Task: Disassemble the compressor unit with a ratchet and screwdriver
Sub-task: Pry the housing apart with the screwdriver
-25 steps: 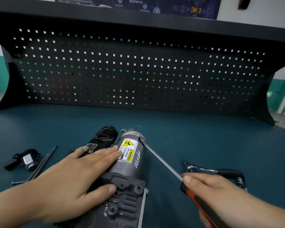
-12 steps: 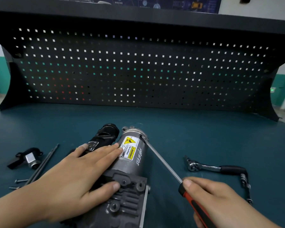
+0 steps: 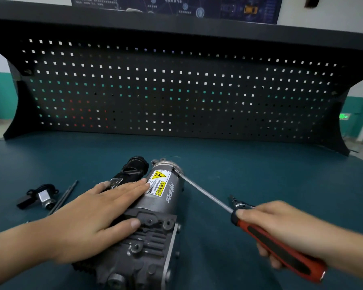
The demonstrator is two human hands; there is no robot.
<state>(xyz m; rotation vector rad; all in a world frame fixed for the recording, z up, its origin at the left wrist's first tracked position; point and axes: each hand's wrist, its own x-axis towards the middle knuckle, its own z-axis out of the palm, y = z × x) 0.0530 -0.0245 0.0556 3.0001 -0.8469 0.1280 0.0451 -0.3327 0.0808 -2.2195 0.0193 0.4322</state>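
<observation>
At the tabletop's front edge the gray compressor unit lies under the flat left hand, the right hand grips the red screwdriver touching its far end, and its yellow sticker says "WARNING Hot surface".

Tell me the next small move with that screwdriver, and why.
Probably twist the screwdriver in place. Its tip meets the far end cap of the compressor, the right hand grips the handle, and the left hand lies flat on the body, bracing it.
</observation>
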